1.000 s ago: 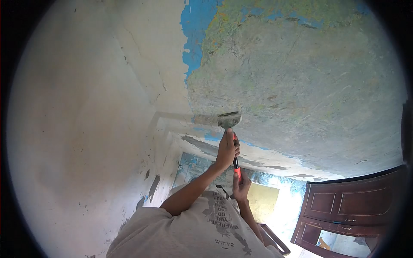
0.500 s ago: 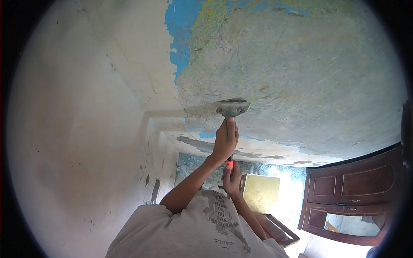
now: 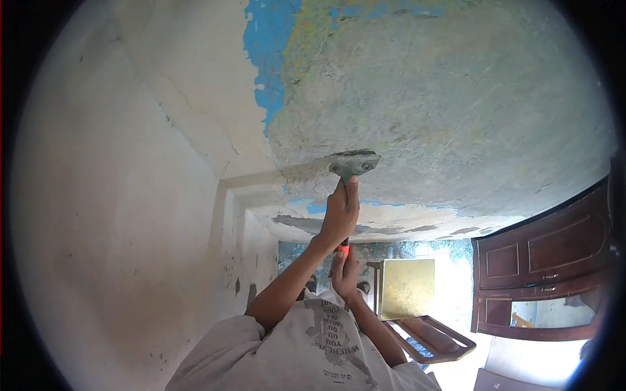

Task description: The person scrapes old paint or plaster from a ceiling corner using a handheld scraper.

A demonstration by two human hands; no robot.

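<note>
A scraper (image 3: pixel 354 163) with a wide metal head and two bolts lies against the grey-green wall patch (image 3: pixel 443 111). Both my hands are closed on its handle. The hand nearer the blade (image 3: pixel 340 212), at the end of the arm on the left, has its thumb stretched up toward the head. Lower down, beside the orange-red part of the handle, is my other hand (image 3: pixel 345 274). Blue paint (image 3: pixel 267 62) with a ragged edge borders the bare patch on its left.
Cream wall (image 3: pixel 130 215) spans the left, with a recessed corner near the middle. A wooden chair (image 3: pixel 450 358) with a yellowish board (image 3: pixel 409 287) stands at lower right. Beyond it is a dark wooden cabinet (image 3: pixel 541 260). Feet show below my hands.
The view has shifted, so the chair and cabinet appear farther right and more of the chair shows. The lower hand appears slightly lower and farther left; both hands still hold the scraper.
</note>
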